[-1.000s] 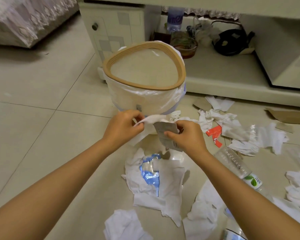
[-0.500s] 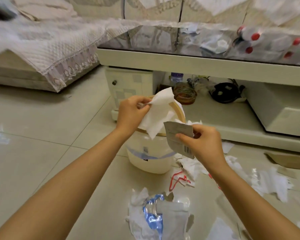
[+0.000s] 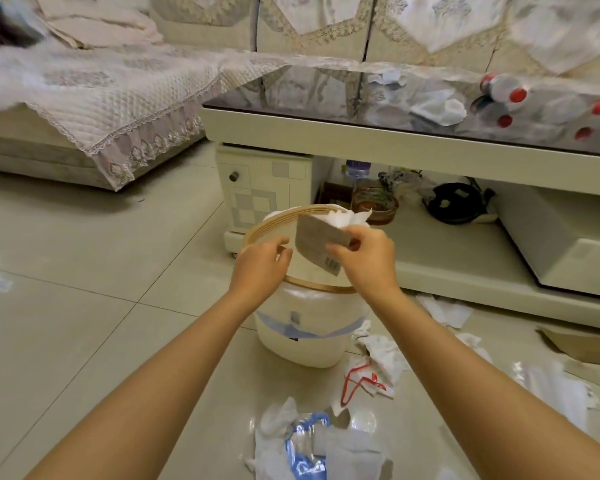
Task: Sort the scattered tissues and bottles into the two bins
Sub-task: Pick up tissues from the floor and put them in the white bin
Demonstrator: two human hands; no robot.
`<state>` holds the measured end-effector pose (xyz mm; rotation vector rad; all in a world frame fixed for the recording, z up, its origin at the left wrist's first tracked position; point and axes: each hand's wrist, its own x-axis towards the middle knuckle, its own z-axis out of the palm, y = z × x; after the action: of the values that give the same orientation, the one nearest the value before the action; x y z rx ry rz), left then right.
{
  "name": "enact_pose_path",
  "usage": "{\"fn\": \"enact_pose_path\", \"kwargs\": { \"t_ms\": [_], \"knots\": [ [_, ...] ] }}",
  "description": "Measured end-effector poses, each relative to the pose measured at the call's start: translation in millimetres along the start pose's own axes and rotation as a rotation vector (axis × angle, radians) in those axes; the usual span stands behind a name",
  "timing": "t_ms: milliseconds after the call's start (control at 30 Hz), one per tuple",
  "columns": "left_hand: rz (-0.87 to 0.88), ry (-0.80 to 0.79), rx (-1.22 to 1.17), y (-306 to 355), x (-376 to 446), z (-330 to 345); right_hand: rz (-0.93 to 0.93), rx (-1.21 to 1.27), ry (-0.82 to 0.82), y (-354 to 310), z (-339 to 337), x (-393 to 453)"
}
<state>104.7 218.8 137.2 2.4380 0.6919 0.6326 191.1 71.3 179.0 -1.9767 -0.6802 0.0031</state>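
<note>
A white bin (image 3: 302, 344) with a wooden rim and a plastic liner stands on the floor in front of me. My right hand (image 3: 364, 261) is above its rim, pinching a grey card with a barcode (image 3: 317, 244) and a crumpled white tissue (image 3: 343, 218) behind it. My left hand (image 3: 262, 261) hovers over the bin's left rim, fingers loosely apart and holding nothing. More white tissues (image 3: 385, 351) lie on the floor to the right of the bin. A crushed clear bottle with a blue label (image 3: 305, 445) lies among tissues near the bottom edge. Only one bin is in view.
A low coffee table with a glass top (image 3: 361, 140) stands right behind the bin, with red-capped bottles (image 3: 506, 91) on it. A sofa with a quilted cover (image 3: 101, 109) is at the left. A red string (image 3: 357, 375) and cardboard pieces (image 3: 582, 341) lie on the floor.
Both hands rose from the floor pile to the bin's opening. The tissue my left hand held half a second ago is no longer in it. My right hand still holds the card.
</note>
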Motion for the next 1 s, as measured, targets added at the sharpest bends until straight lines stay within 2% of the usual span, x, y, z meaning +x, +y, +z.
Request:
{"fn": "enact_pose_path", "kwargs": {
  "t_ms": [100, 233, 367, 467, 567, 700, 800, 1000],
  "knots": [
    [-0.007, -0.04, 0.033, -12, -2, -1, 0.067, -0.099, -0.141, 21, 18, 5],
    [0.007, -0.066, 0.009, -15, -6, -2, 0.053, -0.159, -0.202, 32, 19, -4],
    [0.087, -0.027, -0.146, -8, -15, 1, -0.095, -0.145, -0.116, 28, 9, -27],
    [0.139, 0.021, -0.346, 5, -36, 6, -0.185, -0.14, -0.032, 27, 3, -47],
    [0.142, 0.071, -0.534, 10, -71, 16, -0.232, -0.15, -0.041, 33, -3, -72],
    [0.125, -0.128, -0.506, -8, -115, 44, -0.218, -0.22, -0.158, 62, -6, -110],
    [0.026, -0.274, -0.438, -31, -139, 67, -0.157, -0.321, -0.255, 93, -2, -138],
    [-0.112, -0.552, -0.172, -75, -168, 105, 0.009, -0.452, -0.432, 141, 12, -174]
  ]
}}
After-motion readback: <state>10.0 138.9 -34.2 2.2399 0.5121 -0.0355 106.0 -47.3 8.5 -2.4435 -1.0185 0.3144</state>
